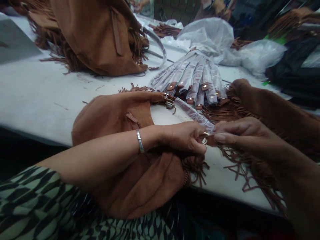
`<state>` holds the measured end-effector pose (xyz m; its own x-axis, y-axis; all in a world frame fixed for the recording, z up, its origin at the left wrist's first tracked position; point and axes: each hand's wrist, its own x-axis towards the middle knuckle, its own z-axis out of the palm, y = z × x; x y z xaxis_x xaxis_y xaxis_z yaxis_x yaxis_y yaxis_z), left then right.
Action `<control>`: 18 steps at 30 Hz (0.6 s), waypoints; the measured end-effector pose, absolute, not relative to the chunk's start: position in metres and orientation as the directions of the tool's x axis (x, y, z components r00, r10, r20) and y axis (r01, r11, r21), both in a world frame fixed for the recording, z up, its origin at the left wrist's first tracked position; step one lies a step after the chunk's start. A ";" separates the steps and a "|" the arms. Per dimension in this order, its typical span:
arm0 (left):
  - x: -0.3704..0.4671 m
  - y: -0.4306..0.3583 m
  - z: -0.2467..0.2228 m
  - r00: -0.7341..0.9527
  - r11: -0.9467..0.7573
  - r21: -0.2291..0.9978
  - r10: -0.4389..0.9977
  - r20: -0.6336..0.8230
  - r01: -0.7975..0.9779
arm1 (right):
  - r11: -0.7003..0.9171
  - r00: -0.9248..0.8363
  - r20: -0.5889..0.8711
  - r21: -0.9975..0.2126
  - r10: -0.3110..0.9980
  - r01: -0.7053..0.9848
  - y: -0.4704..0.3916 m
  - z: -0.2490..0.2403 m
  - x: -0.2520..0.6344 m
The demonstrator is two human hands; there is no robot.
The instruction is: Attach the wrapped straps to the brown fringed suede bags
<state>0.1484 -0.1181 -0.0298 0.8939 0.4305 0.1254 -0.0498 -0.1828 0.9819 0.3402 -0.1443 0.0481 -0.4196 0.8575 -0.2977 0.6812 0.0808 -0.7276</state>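
Observation:
A brown suede bag [107, 116] with fringe lies at the table's front edge, partly over my lap. My left hand [186, 136] reaches across it and pinches a gold metal ring [205, 134] at the bag's right end. Facing it, my right hand [240, 133] is closed on the brown leather end of a plastic-wrapped strap [193, 113], right at the ring. The strap's other end meets a buckle [166, 96] on the bag's far corner. Whether the leather end passes through the ring is hidden by my fingers.
Several plastic-wrapped straps [197, 73] lie fanned out behind the bag. Another suede bag [92, 36] stands at the back left, and brown fringed pieces [270, 110] lie at the right. Clear plastic bags [207, 35] sit further back. Other people's hands [220, 8] show at the top.

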 end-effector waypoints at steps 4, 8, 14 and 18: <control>0.149 -0.119 -0.032 0.909 -0.145 0.987 0.398 0.121 -0.068 | -0.168 -0.461 -0.455 -0.826 0.762 0.538 -0.134 0.037 0.347; 0.148 -0.118 -0.025 0.899 -0.193 0.978 0.411 0.152 -0.076 | -0.174 -0.425 -0.420 -0.844 0.802 0.507 -0.132 0.041 0.345; 0.154 -0.134 -0.017 0.505 -0.544 0.587 0.826 0.249 0.600 | -0.168 -0.138 -0.331 -0.743 0.934 0.648 -0.153 0.052 0.330; 0.157 -0.147 -0.011 0.515 -0.519 0.430 0.846 0.137 0.739 | -0.070 -0.069 -0.205 -0.602 0.976 0.796 -0.172 0.053 0.318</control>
